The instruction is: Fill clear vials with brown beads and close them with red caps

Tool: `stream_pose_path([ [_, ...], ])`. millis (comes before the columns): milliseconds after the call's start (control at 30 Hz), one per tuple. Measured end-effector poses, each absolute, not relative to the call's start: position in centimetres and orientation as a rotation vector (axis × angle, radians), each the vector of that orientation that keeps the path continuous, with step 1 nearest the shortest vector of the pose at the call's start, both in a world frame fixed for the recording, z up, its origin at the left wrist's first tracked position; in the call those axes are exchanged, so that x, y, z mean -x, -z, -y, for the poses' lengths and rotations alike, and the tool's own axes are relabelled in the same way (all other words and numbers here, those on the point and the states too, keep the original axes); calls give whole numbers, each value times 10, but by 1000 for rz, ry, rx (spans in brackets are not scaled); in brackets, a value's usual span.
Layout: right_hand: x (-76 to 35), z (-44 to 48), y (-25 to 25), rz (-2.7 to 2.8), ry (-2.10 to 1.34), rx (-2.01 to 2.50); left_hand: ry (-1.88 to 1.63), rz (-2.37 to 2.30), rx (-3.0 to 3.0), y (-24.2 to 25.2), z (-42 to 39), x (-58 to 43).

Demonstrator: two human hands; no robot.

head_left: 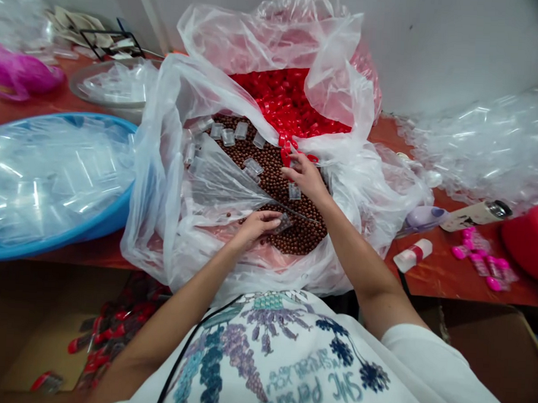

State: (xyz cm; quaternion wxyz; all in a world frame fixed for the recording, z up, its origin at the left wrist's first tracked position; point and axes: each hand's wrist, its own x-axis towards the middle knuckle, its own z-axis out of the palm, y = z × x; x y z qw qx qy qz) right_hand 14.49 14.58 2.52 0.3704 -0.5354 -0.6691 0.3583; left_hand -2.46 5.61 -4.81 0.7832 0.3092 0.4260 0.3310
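My left hand (259, 226) is closed on a small clear plastic container (284, 224), low over the round brown beads (305, 236). My right hand (309, 178) is at the near edge of the red caps, its thumb and fingers pinched around a red cap (286, 157); the fingers partly hide it. Behind it, a heap of red caps (282, 98) fills a clear plastic bag. Several clear containers, one of them an upright container (228, 137), lie on the beads. A fold of clear plastic film (234, 173) crosses the beads between my hands.
A blue basin (134, 125) of clear plastic pieces stands left. On the red table (448, 280) at right are a white and red bottle (413, 255), a tumbler (476, 215), pink-capped containers (480, 258) and a red bowl (523, 242). Red-capped containers (107, 331) lie in a box below left.
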Motion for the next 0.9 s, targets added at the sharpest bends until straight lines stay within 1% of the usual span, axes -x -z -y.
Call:
stream_pose_path([
  [67, -158, -119, -26, 1508, -1105, 1355, -722, -894, -618, 44, -55, 25],
  [133, -167, -93, -25, 1351, -1196, 1356, -728, -862, -567, 37, -53, 28],
  [300, -173, -39, -13, 1139, -1260, 1333, -754, -747, -499, 13, -38, 38],
  [500, -161, -15, 2, 1128, -1373, 1333, -791, -784, -555, 2, -25, 43],
  [633, -155, -14, 4, 1142, -1349, 1363, -804, -815, -562, 4, -22, 43],
  [900, -147, -14, -7, 1302, -1144, 1388, -814, -832, -573, 2, -17, 42],
])
